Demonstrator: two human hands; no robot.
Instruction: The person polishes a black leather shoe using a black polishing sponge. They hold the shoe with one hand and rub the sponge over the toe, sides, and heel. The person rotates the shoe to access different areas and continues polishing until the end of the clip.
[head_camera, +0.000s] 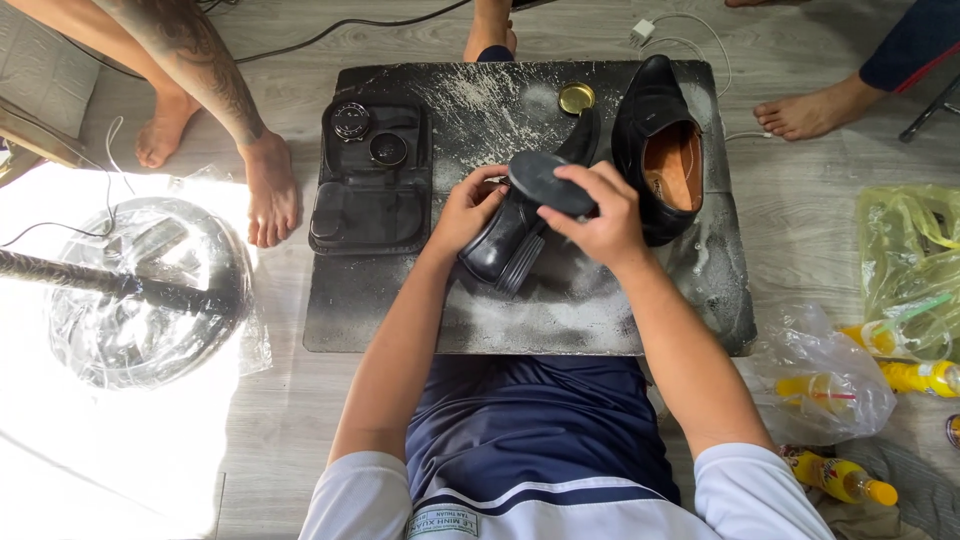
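While both forearms reach forward over a scuffed black board (560, 310), the left hand (468, 208) wraps the heel end of a black leather shoe (505, 238), fingers curled closed around it, holding it tilted with the sole edge toward the wearer. Right hand (600, 215) grips an oval black brush (550, 182) from above, fingers closed over its back, brush resting on the shoe just between the two hands. Just beyond the right hand lies the second black shoe (660, 140), opening up, tan lining showing. A small round gold tin lid (576, 97) sits farther out past the brush. Well off to the left hand's outer side, an open black kit case (370, 190) holds two round tins. Other people's bare feet stand beyond the board.
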